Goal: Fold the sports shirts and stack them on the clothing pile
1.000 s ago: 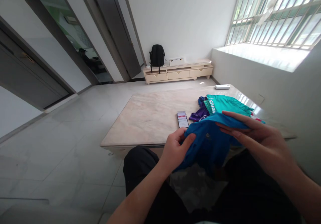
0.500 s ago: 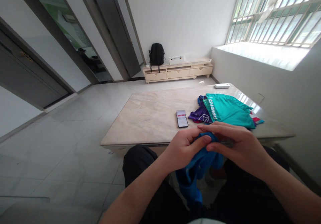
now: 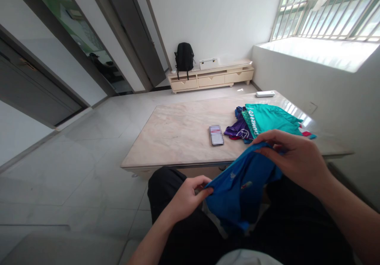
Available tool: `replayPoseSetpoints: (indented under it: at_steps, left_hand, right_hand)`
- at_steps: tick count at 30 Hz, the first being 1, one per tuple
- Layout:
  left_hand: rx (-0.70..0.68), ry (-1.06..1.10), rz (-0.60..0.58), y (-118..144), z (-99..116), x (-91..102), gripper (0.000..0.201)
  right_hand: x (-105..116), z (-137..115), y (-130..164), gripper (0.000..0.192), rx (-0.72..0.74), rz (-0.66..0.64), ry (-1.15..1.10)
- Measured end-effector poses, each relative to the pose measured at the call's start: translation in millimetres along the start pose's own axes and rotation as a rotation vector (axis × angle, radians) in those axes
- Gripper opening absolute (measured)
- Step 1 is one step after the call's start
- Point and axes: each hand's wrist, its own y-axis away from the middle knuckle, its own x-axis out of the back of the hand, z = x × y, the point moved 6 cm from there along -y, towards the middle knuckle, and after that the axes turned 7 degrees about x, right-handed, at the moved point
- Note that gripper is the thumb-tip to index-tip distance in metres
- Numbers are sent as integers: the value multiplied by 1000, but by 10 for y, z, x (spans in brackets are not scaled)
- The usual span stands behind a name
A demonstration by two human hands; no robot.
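Observation:
A blue garment (image 3: 234, 189), with small light marks on its front, is stretched between my two hands over my lap. My left hand (image 3: 190, 195) pinches its lower left end between thumb and fingers. Higher up and to the right, my right hand (image 3: 291, 150) is closed on the other end of the same edge. The lower part of the cloth hangs down in loose folds; its exact kind cannot be made out. Just beyond my right hand, a pile of clothes lies on the table, with a teal garment (image 3: 271, 120) on top and a purple one (image 3: 239, 130) under it.
The marble-topped table (image 3: 175, 134) stands before my knees. On it are a phone (image 3: 216, 135) and a white oblong device (image 3: 265, 94). Further off, a low cabinet (image 3: 210, 82) carries a black backpack (image 3: 184, 57) and a white case (image 3: 208, 63). A barred window is at the right.
My hands were together on the bunched blue garment. They have moved apart, the left down and leftward, the right slightly up and rightward, and the cloth's edge is now spread between them.

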Motion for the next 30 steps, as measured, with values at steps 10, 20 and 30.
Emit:
replayPoseSetpoints:
  at_steps: [10, 20, 30]
  left_hand:
    - [-191, -221, 465, 63, 244, 533, 37]
    - [-479, -466, 156, -109, 697, 607, 24]
    - [-534, -456, 364, -142, 880, 797, 12]
  right_hand:
    - [270, 239, -45, 26, -58, 68, 140]
    - [494, 395, -8, 35, 64, 63, 374]
    - [526, 420, -31, 32, 73, 120, 311]
